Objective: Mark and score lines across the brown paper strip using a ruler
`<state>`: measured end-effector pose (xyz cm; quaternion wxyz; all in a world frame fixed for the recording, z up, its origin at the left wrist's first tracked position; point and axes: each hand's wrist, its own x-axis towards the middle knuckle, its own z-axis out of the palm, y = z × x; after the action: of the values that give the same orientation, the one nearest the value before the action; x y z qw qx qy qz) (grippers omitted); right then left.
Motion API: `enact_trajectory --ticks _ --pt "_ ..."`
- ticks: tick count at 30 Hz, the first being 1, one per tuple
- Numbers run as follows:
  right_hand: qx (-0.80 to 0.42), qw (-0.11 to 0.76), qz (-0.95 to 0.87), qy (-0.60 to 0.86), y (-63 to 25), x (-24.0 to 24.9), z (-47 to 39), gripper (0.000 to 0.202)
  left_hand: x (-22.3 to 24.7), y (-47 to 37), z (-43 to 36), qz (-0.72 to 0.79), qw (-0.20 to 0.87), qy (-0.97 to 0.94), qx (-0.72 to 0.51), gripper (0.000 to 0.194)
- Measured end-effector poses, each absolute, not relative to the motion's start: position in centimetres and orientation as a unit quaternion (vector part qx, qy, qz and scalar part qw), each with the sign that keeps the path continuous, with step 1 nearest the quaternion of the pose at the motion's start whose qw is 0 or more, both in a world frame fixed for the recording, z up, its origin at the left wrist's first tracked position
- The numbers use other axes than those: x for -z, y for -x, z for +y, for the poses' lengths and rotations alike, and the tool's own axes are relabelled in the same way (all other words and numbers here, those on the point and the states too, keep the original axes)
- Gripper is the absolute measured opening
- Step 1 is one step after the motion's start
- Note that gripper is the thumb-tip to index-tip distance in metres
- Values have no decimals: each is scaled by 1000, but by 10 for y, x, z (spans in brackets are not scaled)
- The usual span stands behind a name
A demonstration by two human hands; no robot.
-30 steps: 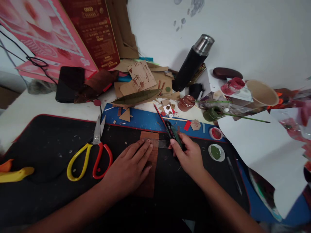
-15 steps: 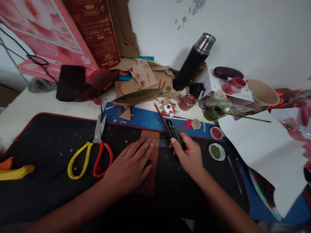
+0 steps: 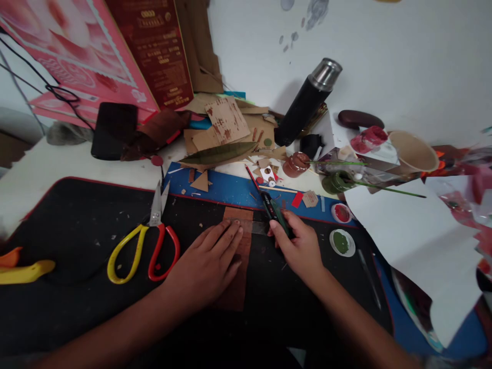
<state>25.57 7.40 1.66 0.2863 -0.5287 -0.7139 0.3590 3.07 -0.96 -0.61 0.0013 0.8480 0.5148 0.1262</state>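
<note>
Left hand (image 3: 207,266) flat, fingers spread, pressing clear ruler (image 3: 249,225) onto brown cardboard strip (image 3: 236,256) mid black mat (image 3: 77,256). Right hand (image 3: 298,246) fisted round green utility knife (image 3: 274,212) at ruler's end. Scissors (image 3: 148,238) left.

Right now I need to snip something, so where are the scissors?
In the head view, the scissors lie on the black mat, just left of the left hand.

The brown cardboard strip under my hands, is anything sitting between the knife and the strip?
Nothing visible does. The left hand presses flat on the brown cardboard strip and a clear ruler lying across it. The right hand holds the knife at the ruler's right end.
</note>
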Motion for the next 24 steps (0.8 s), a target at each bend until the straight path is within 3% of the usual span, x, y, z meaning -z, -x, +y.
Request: enact_trajectory --ticks 11,24 --pt "-290 29 -869 400 -251 -54 91 30 15 -30 -12 518 -2 -842 -153 55" --pt "-134 -136 -920 342 -239 -86 110 29 15 -30 -10 511 -16 -843 -168 55"
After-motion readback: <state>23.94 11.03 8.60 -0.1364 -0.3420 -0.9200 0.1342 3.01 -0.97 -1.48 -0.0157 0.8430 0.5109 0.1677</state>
